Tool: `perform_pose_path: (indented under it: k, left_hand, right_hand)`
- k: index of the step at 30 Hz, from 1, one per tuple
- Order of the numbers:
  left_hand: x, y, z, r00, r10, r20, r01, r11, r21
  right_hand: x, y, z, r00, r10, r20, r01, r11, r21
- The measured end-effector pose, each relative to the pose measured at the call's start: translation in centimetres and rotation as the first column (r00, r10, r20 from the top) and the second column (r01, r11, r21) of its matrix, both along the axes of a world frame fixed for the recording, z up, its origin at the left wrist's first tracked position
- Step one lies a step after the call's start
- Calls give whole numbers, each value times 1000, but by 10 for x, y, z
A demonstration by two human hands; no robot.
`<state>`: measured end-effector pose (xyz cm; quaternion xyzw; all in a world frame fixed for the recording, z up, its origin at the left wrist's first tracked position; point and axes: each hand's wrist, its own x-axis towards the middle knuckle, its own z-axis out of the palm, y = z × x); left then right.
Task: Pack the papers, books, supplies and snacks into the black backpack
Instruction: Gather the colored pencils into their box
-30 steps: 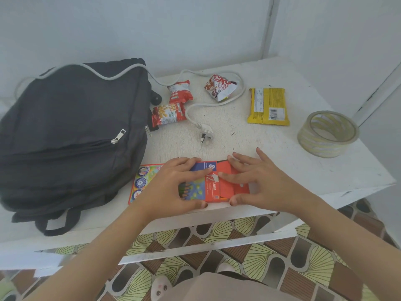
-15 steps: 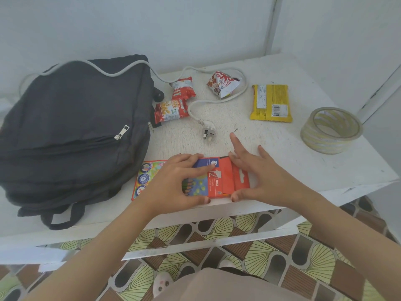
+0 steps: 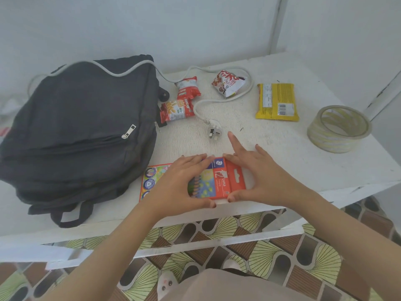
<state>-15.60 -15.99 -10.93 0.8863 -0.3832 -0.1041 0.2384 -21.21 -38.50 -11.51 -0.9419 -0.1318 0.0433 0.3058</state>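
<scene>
Cable (image 3: 118, 74) draped over backpack (image 3: 76, 127); plug (image 3: 213, 132) beyond pencil box (image 3: 219, 181)

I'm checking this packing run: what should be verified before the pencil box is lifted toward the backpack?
1. Grip: left hand and right hand hold the pencil box from both sides: ok.
2. Black backpack opening: front zipper looks closed, main opening unseen: cannot tell.
3. White cable lies across the backpack: not ok.
4. Colourful sheet partly under the left hand, may drag along: cannot tell.
5. Snack packets unpacked on the table: not ok.
</scene>
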Motion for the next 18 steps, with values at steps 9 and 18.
perform_pose_path:
  k: [9, 18]
  left_hand:
    - [-16, 26, 3, 981, 166, -100, -167, 986, -6]
    - [-9, 23, 11, 962, 153, -226, -164, 986, -33]
  right_hand:
    - [0, -6, -1, 998, 48, -31, -48, 999, 9]
    - [-2, -3, -3, 999, 39, 15, -38, 994, -107]
